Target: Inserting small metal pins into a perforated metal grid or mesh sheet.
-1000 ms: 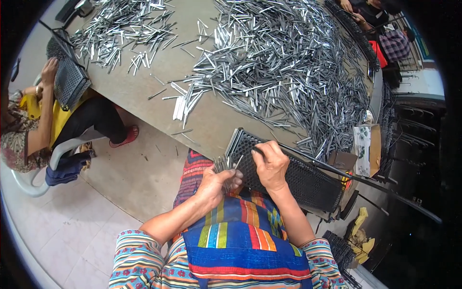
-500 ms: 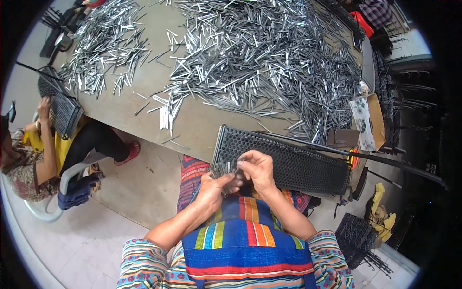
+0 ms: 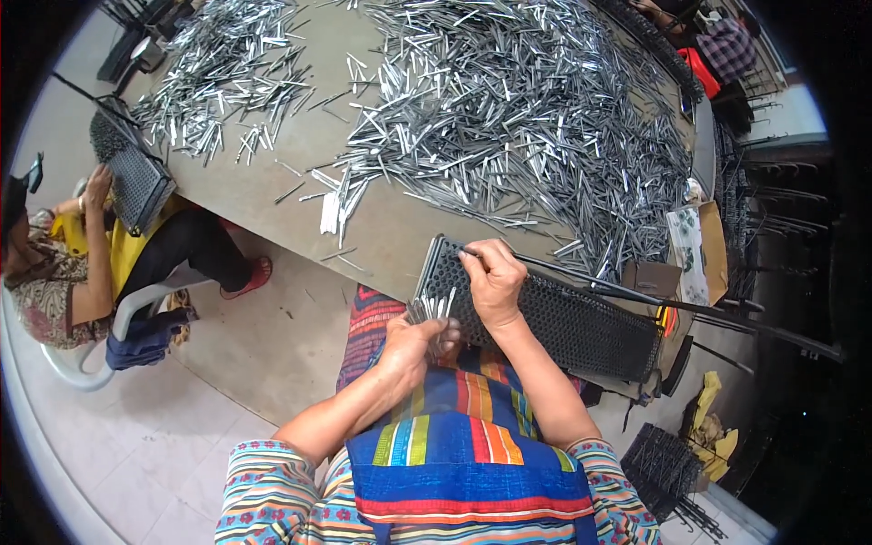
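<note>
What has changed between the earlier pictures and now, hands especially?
The right hand has moved from the bundle of thin strips, where it was half a second ago, up and away over the left end of the black rack, much as it was a second ago. Whether its fingers pinch a strip is unclear. The left hand still holds the bundle; the large pile looks unchanged.

Workshop, heaped silvery strips (image 3: 518, 118), worktable (image 3: 263, 195), perforated rack (image 3: 586, 322), seated co-worker (image 3: 54, 304)
</note>
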{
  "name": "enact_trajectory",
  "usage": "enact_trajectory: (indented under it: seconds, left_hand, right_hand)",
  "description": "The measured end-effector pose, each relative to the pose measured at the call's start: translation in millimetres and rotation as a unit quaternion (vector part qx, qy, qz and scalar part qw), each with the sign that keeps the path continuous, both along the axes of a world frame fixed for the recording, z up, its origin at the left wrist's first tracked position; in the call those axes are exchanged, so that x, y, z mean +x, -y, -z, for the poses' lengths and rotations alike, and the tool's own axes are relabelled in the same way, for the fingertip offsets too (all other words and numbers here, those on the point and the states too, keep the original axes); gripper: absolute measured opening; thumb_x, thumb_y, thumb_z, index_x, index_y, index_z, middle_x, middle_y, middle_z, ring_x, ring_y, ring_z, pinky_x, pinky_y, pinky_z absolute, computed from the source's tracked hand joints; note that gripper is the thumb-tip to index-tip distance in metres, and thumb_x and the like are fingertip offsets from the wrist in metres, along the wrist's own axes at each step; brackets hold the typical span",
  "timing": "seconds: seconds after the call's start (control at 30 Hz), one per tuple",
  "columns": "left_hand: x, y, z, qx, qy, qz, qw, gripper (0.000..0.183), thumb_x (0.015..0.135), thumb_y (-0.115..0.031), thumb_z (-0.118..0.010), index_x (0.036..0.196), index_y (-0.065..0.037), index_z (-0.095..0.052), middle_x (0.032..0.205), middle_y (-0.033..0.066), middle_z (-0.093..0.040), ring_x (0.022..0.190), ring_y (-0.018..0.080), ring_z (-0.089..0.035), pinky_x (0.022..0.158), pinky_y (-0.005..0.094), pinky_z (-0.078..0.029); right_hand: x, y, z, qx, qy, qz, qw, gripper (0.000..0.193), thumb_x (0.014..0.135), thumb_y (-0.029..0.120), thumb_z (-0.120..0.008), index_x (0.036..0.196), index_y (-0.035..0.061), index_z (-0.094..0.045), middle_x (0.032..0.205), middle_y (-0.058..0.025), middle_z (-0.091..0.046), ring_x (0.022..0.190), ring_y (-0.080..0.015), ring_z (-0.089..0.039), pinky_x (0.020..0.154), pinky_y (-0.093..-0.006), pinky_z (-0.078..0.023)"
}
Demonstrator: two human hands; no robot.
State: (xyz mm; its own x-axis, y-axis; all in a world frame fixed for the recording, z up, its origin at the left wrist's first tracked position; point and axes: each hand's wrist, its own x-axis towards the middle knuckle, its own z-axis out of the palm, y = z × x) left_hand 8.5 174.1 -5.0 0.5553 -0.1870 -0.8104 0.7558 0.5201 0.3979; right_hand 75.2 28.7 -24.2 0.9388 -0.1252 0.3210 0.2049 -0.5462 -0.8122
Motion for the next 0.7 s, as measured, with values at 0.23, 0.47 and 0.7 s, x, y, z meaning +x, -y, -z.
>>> enact_trajectory:
  seconds: [0.23,0.47,0.7]
  left_hand:
    - [3.4,-3.4,0.8,-0.033,-0.013,-0.012,0.999,0.012,0.082,0.005,-0.058,0.094,0.003,-0.060,0.082,0.0132,-0.068,0.065,0.0200,-0.067,0.053,0.0282,-0.055]
    - [6.5,-5.9,1.1,-0.045,0.002,0.005,0.999,0.012,0.083,0.004,-0.059,0.094,0.003,-0.062,0.081,0.0125,-0.068,0.066,0.0196,-0.068,0.054,0.0282,-0.056]
    - [11.6,1.9,-13.4,-0.034,0.033,0.047,0.998,0.011,0.087,0.000,-0.058,0.097,0.003,-0.063,0.081,0.0130,-0.068,0.067,0.0202,-0.068,0.056,0.0294,-0.058]
  right_hand:
    - [0.0,-10.8,-11.2,-0.199,0.015,-0.058,0.978,0.008,0.073,0.004,-0.071,0.080,0.0024,-0.067,0.077,-0.0099,-0.063,0.062,-0.0260,-0.061,0.058,-0.0328,-0.049]
    - [-19.2,2.8,-19.0,-0.037,-0.159,-0.065,0.984,0.008,0.075,0.007,-0.069,0.081,0.0012,-0.069,0.070,-0.0090,-0.064,0.058,-0.0187,-0.063,0.053,-0.0280,-0.048]
    - [-33.1,8.6,-18.3,0.358,-0.436,-0.069,0.823,0.005,0.077,0.000,-0.069,0.081,-0.0020,-0.068,0.064,-0.0010,-0.062,0.053,-0.0049,-0.052,0.048,-0.0195,-0.040]
